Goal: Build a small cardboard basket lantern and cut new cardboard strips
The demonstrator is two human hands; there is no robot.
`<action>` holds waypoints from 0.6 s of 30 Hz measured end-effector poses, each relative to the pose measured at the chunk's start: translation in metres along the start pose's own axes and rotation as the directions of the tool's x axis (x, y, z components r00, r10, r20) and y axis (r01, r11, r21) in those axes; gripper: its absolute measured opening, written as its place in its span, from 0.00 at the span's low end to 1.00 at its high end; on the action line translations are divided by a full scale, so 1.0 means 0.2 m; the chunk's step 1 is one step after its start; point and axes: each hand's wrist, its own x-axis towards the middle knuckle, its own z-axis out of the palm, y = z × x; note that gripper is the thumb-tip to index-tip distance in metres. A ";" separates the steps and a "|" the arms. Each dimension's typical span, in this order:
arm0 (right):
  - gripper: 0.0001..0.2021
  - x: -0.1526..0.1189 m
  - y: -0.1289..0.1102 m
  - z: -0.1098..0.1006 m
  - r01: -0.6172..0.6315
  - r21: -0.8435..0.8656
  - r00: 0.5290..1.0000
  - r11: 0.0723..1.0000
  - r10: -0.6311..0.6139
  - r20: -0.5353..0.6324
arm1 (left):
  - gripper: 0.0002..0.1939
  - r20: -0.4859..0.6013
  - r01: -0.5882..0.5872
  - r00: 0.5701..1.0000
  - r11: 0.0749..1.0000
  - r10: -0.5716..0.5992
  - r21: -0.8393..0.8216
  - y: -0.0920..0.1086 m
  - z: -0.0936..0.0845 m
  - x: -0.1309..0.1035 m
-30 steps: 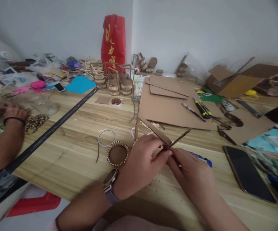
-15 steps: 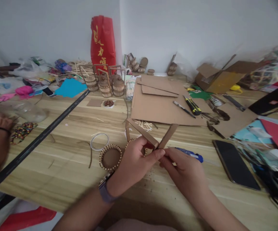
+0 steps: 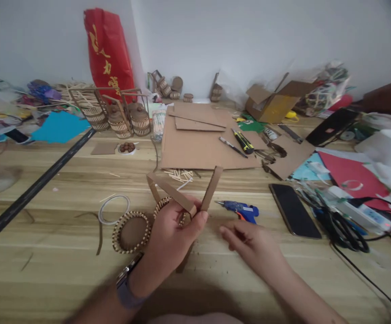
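My left hand point(image 3: 177, 236) pinches folded cardboard strips point(image 3: 173, 193) between thumb and fingers; one strip end sticks up to the right and another part slants up to the left. Partly hidden behind that hand is a round basket point(image 3: 162, 206) edged with short sticks. A second round basket point(image 3: 133, 231) with a cardboard base lies just left of it. My right hand point(image 3: 249, 245) is apart from the strips, fingers loosely curled with a gap at the thumb, holding nothing I can see. Beyond it lies a blue glue gun point(image 3: 241, 210).
Cardboard sheets point(image 3: 195, 150) bear a utility knife point(image 3: 243, 141) and a pen point(image 3: 232, 147). On the right are a phone point(image 3: 293, 209), scissors point(image 3: 347, 234) and a power strip point(image 3: 361, 209). Small lidded baskets point(image 3: 119, 123) stand by a red bag point(image 3: 109, 54). A white ring point(image 3: 114, 209) lies left.
My right hand has let go of the strips and moved away to the right. My left hand still holds them. The view has turned to the right.
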 end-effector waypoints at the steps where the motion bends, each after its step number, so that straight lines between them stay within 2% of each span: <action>1: 0.20 0.00 0.04 -0.03 -0.024 -0.042 1.000 0.999 0.025 0.004 | 0.07 0.004 0.003 1.000 1.000 -0.003 0.012 0.00 0.00 0.00; 5: 0.19 0.05 0.17 -0.17 -0.111 -0.178 0.993 0.978 0.115 0.009 | 0.08 0.020 0.015 1.000 0.999 -0.016 0.039 -0.02 0.00 0.00; 10: 0.17 0.25 0.29 -0.29 -0.137 -0.388 0.990 0.912 0.133 -0.039 | 0.09 -0.001 0.001 1.000 0.994 -0.001 0.108 -0.04 0.01 0.00; 14: 0.13 0.38 0.37 -0.34 -0.168 -0.432 0.986 0.886 0.158 -0.061 | 0.09 -0.036 -0.015 0.999 0.986 0.021 0.166 -0.05 0.01 -0.01; 18: 0.12 0.36 0.44 -0.43 -0.247 -0.433 0.969 0.867 0.232 -0.088 | 0.08 -0.050 -0.038 0.998 0.980 0.049 0.196 -0.05 0.00 0.00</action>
